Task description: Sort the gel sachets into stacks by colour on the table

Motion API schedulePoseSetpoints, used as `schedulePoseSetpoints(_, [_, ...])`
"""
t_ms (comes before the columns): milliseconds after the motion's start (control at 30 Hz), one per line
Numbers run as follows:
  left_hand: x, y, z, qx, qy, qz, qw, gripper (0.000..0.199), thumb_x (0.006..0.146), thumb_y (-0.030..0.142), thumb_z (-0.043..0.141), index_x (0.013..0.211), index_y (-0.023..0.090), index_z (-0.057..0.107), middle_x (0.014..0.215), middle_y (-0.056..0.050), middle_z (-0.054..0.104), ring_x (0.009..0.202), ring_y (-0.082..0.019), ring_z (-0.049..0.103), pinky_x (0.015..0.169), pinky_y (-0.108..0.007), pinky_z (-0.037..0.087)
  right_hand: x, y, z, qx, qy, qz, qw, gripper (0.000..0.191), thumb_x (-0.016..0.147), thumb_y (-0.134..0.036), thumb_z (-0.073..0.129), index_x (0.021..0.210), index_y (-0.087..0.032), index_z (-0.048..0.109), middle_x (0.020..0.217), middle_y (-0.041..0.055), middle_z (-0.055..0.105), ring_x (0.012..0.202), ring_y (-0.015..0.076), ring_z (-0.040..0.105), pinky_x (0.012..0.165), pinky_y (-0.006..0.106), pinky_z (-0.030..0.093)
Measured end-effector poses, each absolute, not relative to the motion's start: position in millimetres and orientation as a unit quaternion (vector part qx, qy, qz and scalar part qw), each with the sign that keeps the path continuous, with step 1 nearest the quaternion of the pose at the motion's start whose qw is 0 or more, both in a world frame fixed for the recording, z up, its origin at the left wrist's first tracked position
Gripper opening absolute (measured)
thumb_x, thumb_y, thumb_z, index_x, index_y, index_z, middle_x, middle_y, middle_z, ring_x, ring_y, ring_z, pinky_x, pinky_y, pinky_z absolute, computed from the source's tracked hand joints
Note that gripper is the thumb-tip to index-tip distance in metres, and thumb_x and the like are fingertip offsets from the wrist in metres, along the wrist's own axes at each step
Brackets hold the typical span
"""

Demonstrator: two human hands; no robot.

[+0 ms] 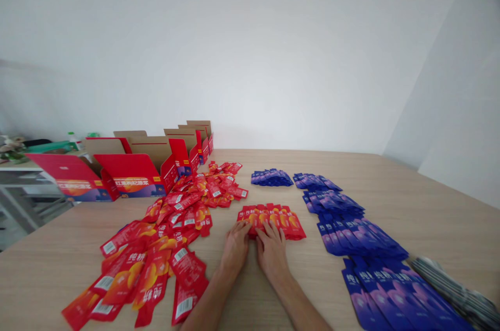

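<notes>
A fanned row of red pouches (291, 222) lies on the wooden table in front of me, overlapping side by side. My left hand (237, 243) rests at the row's lower left corner, its fingers on the pouches. Beside it, my right hand (271, 247) lies on the lower middle of the same row with its fingers spread. Neither hand is wrapped round a pouch. To the left is a loose heap of red pouches (187, 216), lying at mixed angles. Overlapping rows of blue pouches (351, 232) run along the right side, and one smaller blue bundle (271, 177) lies beyond the red row.
Several open red boxes (135, 177) with raised flaps stand along the table's left edge. A bundle of grey striped material (455, 289) lies at the right. Behind the table (242, 156) is a white wall. A side shelf with a bottle (73, 139) stands at the far left.
</notes>
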State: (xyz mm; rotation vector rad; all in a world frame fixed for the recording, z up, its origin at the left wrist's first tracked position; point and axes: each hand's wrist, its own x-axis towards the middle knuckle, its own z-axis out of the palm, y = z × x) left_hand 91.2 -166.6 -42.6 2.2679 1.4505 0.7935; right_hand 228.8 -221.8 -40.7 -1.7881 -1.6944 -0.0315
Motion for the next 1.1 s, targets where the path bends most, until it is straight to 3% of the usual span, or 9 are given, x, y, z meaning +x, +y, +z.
schedulePoseSetpoints(233, [83, -190, -25, 0.763, 0.604, 0.218, 0.072, 0.055, 0.083, 0.014, 0.047, 0.136, 0.021, 0.054, 0.146, -0.012, 0.049, 0.138, -0.029, 0.037, 0.112, -0.047, 0.026, 223, -224, -36, -0.669, -0.649, -0.024, 0.361, 0.033, 0.091, -0.021, 0.049, 0.113, -0.026, 0.073, 0.133, 0.0083, 0.062, 0.132, 0.031, 0.044, 0.111, 0.05, 0.028])
schedulePoseSetpoints(533, [44, -217, -7, 0.681, 0.715, 0.156, -0.026, 0.048, 0.08, 0.021, 0.052, 0.128, 0.018, 0.061, 0.146, -0.018, 0.046, 0.139, -0.039, 0.032, 0.111, -0.059, 0.017, 196, -246, -25, -0.55, -0.73, 0.049, 0.402, 0.037, 0.091, -0.014, 0.046, 0.115, -0.025, 0.071, 0.123, 0.0068, 0.067, 0.112, 0.025, 0.054, 0.101, 0.042, 0.038])
schedulePoseSetpoints(767, [18, -238, -8, 0.598, 0.791, 0.129, -0.018, 0.059, 0.077, 0.027, 0.055, 0.135, 0.017, 0.053, 0.153, -0.02, 0.035, 0.144, -0.044, 0.017, 0.103, -0.071, 0.022, 188, -252, -27, -0.524, -0.749, 0.054, 0.401, 0.034, 0.091, -0.016, 0.048, 0.112, -0.024, 0.073, 0.121, 0.0094, 0.068, 0.113, 0.0261, 0.055, 0.101, 0.043, 0.039])
schedulePoseSetpoints(867, [16, -243, -9, 0.597, 0.789, 0.145, -0.006, 0.053, 0.078, 0.024, 0.053, 0.13, 0.013, 0.056, 0.152, -0.023, 0.035, 0.143, -0.044, 0.021, 0.101, -0.067, 0.03, 187, -252, -29, -0.519, -0.75, 0.062, 0.405, 0.034, 0.09, -0.016, 0.049, 0.112, -0.025, 0.073, 0.119, 0.0101, 0.069, 0.112, 0.026, 0.057, 0.1, 0.043, 0.04])
schedulePoseSetpoints(1000, [19, -245, -8, 0.62, 0.763, 0.183, -0.013, 0.053, 0.075, 0.01, 0.048, 0.127, 0.01, 0.058, 0.148, -0.022, 0.041, 0.139, -0.038, 0.032, 0.104, -0.053, 0.034, 188, -253, -28, -0.52, -0.746, 0.072, 0.409, 0.033, 0.09, -0.015, 0.05, 0.11, -0.024, 0.074, 0.119, 0.0103, 0.069, 0.111, 0.026, 0.058, 0.1, 0.043, 0.042])
schedulePoseSetpoints(1100, [25, -242, -6, 0.635, 0.74, 0.224, 0.01, 0.048, 0.073, 0.012, 0.051, 0.12, 0.008, 0.06, 0.145, -0.021, 0.045, 0.138, -0.034, 0.035, 0.108, -0.045, 0.033, 190, -255, -24, -0.52, -0.745, 0.08, 0.411, 0.033, 0.089, -0.013, 0.05, 0.11, -0.022, 0.074, 0.119, 0.0106, 0.069, 0.111, 0.0262, 0.057, 0.1, 0.043, 0.042])
